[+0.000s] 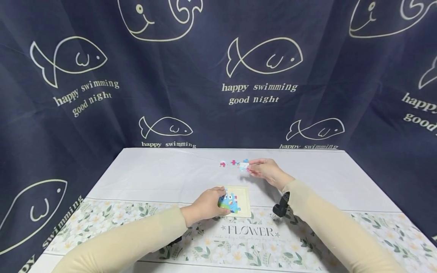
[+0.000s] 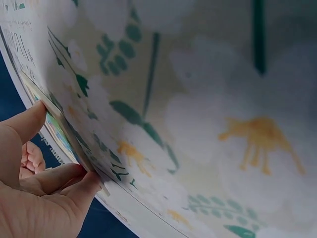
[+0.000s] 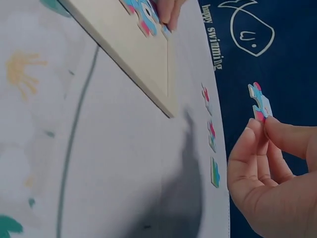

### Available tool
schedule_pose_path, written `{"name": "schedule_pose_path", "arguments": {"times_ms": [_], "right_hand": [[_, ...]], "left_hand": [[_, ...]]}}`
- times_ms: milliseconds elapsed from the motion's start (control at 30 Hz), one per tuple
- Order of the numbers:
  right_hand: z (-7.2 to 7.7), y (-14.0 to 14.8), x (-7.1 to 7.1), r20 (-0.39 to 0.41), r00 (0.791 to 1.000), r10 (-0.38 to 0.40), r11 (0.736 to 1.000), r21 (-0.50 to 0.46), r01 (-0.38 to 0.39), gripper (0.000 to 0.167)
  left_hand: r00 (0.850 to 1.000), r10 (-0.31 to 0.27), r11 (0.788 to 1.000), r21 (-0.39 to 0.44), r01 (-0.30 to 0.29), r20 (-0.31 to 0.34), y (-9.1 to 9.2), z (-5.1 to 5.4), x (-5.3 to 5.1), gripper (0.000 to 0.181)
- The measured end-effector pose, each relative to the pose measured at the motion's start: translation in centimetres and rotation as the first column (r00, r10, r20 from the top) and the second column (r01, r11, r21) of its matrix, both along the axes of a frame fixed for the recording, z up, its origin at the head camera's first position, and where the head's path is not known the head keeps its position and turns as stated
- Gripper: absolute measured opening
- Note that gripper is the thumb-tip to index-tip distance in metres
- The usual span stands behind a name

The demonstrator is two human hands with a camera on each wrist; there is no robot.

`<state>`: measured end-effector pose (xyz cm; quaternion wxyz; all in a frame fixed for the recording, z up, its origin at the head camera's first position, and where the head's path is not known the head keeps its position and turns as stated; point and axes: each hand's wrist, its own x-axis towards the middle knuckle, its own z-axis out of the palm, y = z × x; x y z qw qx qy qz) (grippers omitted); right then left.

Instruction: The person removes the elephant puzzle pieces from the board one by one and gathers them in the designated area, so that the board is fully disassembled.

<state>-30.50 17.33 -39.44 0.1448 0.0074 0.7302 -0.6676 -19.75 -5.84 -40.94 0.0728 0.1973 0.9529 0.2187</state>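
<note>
My right hand [image 1: 268, 171] pinches a puzzle piece [image 3: 260, 101] between thumb and fingertips, raised over the far part of the table. White, blue and pink show on the piece. Nearer to me lies a cream puzzle tray [image 1: 244, 191], partly filled with joined pieces [image 1: 231, 203] that show a blue figure with eyes on green. With thumb and fingers spread along its left side, my left hand [image 1: 206, 204] holds the tray and covers part of the picture. The left wrist view shows the fingertips [image 2: 81, 171] against the tray's edge.
Loose puzzle pieces lie in a row beyond the tray: a pink and white one [image 1: 223, 163], a pink one [image 1: 233, 162] and a blue one [image 1: 246, 160]. A floral cloth band [image 1: 143, 212] crosses the white table. A dark fish-print curtain [image 1: 211, 76] hangs behind.
</note>
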Motion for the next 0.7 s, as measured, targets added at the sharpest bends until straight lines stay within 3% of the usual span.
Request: {"name": "schedule_pose_path", "arguments": {"times_ms": [300, 533, 700], "right_hand": [[0.0, 0.9, -0.6, -0.024, 0.999, -0.047, 0.999, 0.024, 0.047, 0.042], [0.0, 1.7, -1.1, -0.011, 0.998, -0.064, 0.998, -0.017, 0.063, 0.043], [-0.1, 2.7, -1.5, 0.010, 0.995, -0.095, 0.995, 0.007, 0.095, 0.044]], "left_hand": [[1.000, 0.002, 1.000, -0.002, -0.002, -0.005, -0.1, -0.4, -0.1, 0.071], [1.000, 0.004, 1.000, -0.003, -0.004, -0.012, -0.2, -0.3, 0.0, 0.071], [1.000, -0.001, 1.000, -0.007, 0.001, -0.022, -0.2, -0.4, 0.0, 0.070]]}}
